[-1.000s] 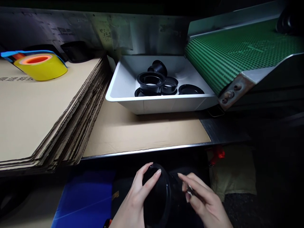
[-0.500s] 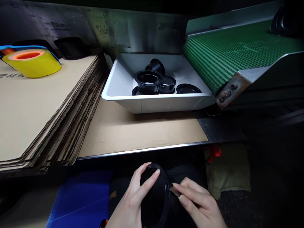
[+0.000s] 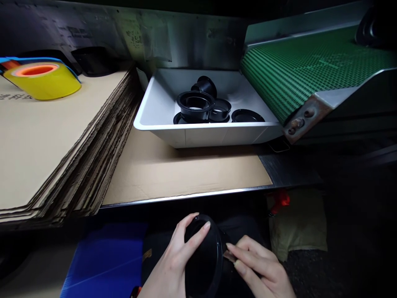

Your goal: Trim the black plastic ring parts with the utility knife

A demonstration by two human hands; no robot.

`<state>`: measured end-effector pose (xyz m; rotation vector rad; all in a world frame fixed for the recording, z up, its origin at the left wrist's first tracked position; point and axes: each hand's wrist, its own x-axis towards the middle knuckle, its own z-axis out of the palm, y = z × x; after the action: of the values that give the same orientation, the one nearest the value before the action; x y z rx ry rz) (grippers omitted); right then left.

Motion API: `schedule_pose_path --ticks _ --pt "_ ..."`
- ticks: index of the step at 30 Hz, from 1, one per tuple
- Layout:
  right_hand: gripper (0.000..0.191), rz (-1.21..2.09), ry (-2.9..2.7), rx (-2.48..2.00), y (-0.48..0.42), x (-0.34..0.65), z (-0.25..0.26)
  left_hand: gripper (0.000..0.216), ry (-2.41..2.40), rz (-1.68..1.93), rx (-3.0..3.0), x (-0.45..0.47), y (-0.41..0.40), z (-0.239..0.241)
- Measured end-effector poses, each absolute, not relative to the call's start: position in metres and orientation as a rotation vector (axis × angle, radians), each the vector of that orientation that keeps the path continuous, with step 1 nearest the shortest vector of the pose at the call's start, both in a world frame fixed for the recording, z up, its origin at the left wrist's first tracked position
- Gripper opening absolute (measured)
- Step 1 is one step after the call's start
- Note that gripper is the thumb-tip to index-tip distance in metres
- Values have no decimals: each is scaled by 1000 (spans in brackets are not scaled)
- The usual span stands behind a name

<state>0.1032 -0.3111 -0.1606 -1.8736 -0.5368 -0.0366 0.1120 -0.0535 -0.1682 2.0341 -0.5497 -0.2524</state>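
Note:
My left hand [image 3: 176, 260] grips a round black plastic part [image 3: 206, 256] by its rim, low in the view below the table edge. My right hand [image 3: 257, 269] pinches a small thin blade-like tool [image 3: 230, 256] whose tip rests against the part's flange. A white tray [image 3: 161, 124] on the table holds several more black plastic parts [image 3: 198, 105].
A thick stack of flat cardboard sheets [image 3: 56, 136] fills the left, with a yellow tape roll [image 3: 40, 80] on top. A green conveyor belt [image 3: 304, 62] slopes down toward the tray at the right. A blue sheet [image 3: 105, 260] lies below left; a red object [image 3: 279, 200] sits below right.
My right hand closed in from apart and put the small tool against the black part's flange. The left hand has kept its hold on the part.

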Motion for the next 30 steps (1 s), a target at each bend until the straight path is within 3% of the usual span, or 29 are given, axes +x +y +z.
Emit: schedule_pose_path --ticks 7,16,26,30 --pt "63 -163 -614 -1882 -311 99 -166 76 -526 -246 2011 110 -57 -168" --pt "65 -129 -581 -1884 -312 95 -167 70 -471 -351 1937 111 -59 -166" --pt "65 -260 -666 -1988 -311 89 -177 111 -448 -307 2004 113 -59 -182" --pt "61 -426 -709 -2053 -310 88 -184 113 -449 -311 2018 110 -60 -185"
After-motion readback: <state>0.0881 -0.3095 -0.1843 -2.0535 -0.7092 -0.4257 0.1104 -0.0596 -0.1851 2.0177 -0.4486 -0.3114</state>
